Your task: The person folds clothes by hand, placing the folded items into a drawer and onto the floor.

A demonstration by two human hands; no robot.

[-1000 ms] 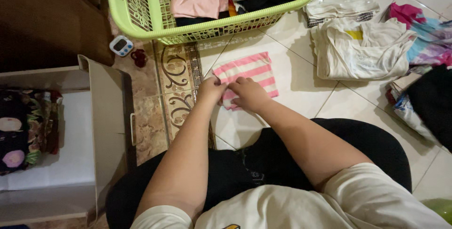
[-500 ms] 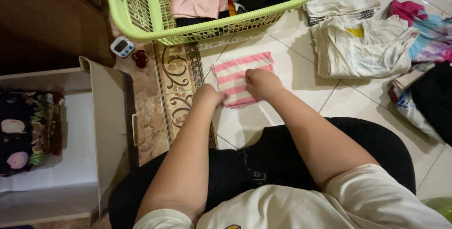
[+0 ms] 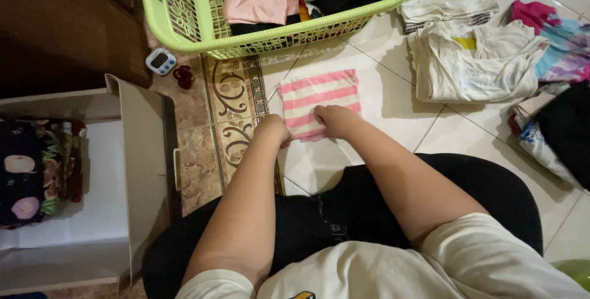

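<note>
Pink-and-white striped cloth point(image 3: 319, 99), folded small, is laid flat on the floor tiles point(image 3: 381, 111) just ahead of the knees. Its near edge is pinched by the left hand point(image 3: 272, 129) and pressed down by the right hand point(image 3: 335, 121) — apparently so the fold is kept. Beyond, folded clothes are held in a green laundry basket point(image 3: 184, 35).

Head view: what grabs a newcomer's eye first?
The pink-and-white striped cloth, folded flat on the pale tile floor at centre, with the left hand and right hand both on its near edge. Just beyond it sits a lime-green laundry basket holding folded clothes. At the left, an open white drawer shows a dark floral fabric inside.
</note>
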